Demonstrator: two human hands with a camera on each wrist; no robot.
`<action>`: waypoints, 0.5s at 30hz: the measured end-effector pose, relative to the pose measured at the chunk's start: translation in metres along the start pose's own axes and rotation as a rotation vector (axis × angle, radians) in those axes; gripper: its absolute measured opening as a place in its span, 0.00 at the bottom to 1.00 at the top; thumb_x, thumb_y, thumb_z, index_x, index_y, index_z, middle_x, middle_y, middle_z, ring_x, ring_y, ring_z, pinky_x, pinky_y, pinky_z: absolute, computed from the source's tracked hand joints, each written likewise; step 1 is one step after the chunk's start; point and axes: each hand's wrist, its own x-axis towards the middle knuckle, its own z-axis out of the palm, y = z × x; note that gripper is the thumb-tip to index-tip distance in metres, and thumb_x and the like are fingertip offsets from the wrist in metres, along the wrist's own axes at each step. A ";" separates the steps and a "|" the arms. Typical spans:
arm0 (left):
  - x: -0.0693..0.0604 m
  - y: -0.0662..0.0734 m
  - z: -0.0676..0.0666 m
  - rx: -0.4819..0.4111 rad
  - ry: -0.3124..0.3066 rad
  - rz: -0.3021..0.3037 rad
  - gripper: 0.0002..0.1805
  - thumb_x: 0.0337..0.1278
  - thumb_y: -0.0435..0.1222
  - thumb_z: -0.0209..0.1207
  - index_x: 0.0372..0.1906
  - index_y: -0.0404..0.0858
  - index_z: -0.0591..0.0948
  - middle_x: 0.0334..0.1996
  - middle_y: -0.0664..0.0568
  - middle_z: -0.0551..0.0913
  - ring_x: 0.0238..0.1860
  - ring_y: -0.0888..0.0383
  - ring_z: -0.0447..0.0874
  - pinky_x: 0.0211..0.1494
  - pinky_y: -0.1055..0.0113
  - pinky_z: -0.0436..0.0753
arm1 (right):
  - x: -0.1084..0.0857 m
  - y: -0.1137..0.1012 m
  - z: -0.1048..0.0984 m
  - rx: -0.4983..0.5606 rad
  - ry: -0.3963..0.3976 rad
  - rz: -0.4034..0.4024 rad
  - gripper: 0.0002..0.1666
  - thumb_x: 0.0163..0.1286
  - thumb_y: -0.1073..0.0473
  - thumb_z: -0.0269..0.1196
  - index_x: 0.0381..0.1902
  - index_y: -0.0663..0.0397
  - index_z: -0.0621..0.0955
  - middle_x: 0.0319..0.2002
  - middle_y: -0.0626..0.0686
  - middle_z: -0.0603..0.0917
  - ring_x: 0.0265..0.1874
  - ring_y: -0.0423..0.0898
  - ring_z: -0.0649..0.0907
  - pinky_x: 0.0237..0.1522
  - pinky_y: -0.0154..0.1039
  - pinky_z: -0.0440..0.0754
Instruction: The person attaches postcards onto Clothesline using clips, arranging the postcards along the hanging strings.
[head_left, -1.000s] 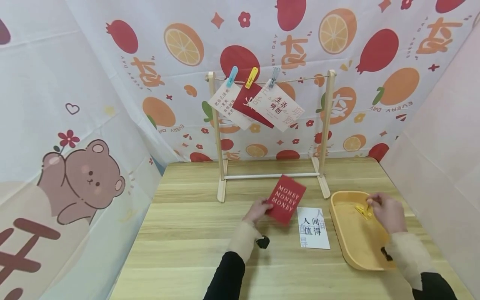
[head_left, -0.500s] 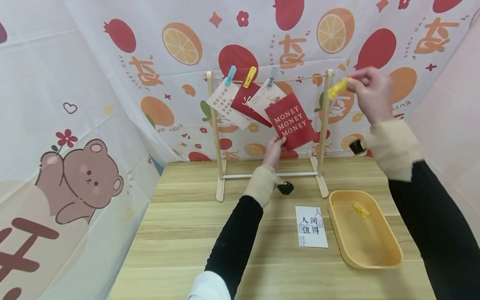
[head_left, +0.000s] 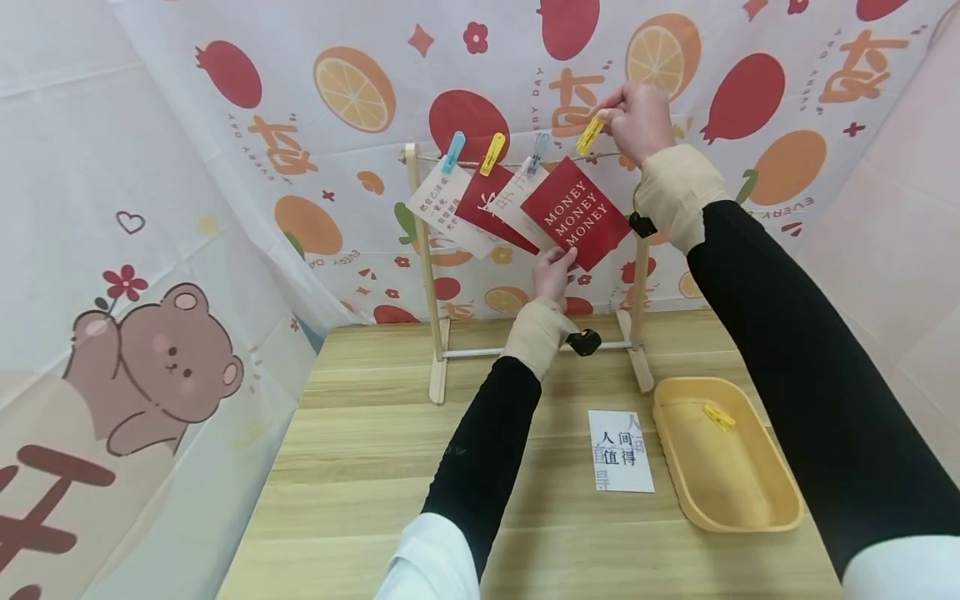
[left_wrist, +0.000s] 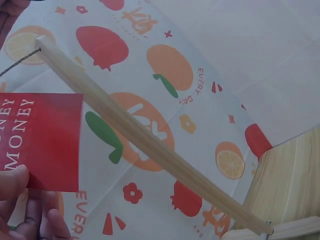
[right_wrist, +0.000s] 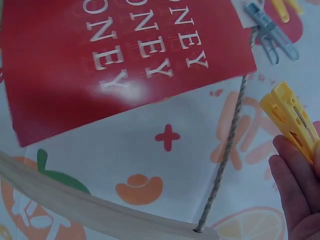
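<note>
My left hand (head_left: 553,273) pinches the lower edge of a red card (head_left: 576,213) printed MONEY, its top corner up at the rope (right_wrist: 231,135). In the left wrist view the thumb lies on the card's front, fingers behind. My right hand (head_left: 641,123) pinches a yellow clothespin (head_left: 590,135) just above the rope, apart from the card. Left of these, a blue clothespin (head_left: 453,152), another yellow clothespin (head_left: 492,154) and a grey-blue clothespin (right_wrist: 271,32) hold a white card (head_left: 442,204), a dark red card (head_left: 480,200) and a partly covered white card (head_left: 517,200) on the rope.
The wooden stand (head_left: 422,250) carries the rope between two posts. On the table (head_left: 360,467) lies a white card with black characters (head_left: 621,451). Right of it is a yellow tray (head_left: 738,500) with yellow clothespins (head_left: 719,417). A printed cloth (head_left: 352,283) hangs behind.
My left hand has lifted the red card from over the table to the rope. The right hand has taken a yellow clothespin from the tray and carried it up and left to the rope.
</note>
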 end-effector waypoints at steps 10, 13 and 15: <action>0.011 -0.007 0.012 0.010 0.042 -0.006 0.09 0.59 0.34 0.58 0.41 0.32 0.81 0.31 0.52 0.81 0.37 0.54 0.78 0.37 0.65 0.72 | 0.007 0.002 0.009 -0.069 -0.035 0.027 0.13 0.71 0.60 0.51 0.48 0.62 0.76 0.44 0.55 0.77 0.42 0.45 0.80 0.38 0.30 0.76; 0.013 -0.009 0.012 0.002 0.056 -0.018 0.09 0.59 0.34 0.58 0.41 0.32 0.81 0.30 0.52 0.80 0.37 0.53 0.79 0.34 0.67 0.72 | 0.008 0.003 0.015 -0.065 -0.039 0.018 0.12 0.70 0.63 0.52 0.47 0.64 0.76 0.46 0.56 0.77 0.42 0.44 0.80 0.40 0.30 0.76; 0.014 -0.010 0.012 0.004 0.061 -0.027 0.08 0.59 0.34 0.58 0.39 0.33 0.81 0.30 0.53 0.80 0.37 0.53 0.79 0.31 0.69 0.71 | 0.007 0.004 0.017 -0.038 -0.041 0.014 0.10 0.70 0.65 0.52 0.44 0.65 0.76 0.46 0.57 0.77 0.40 0.44 0.80 0.38 0.28 0.76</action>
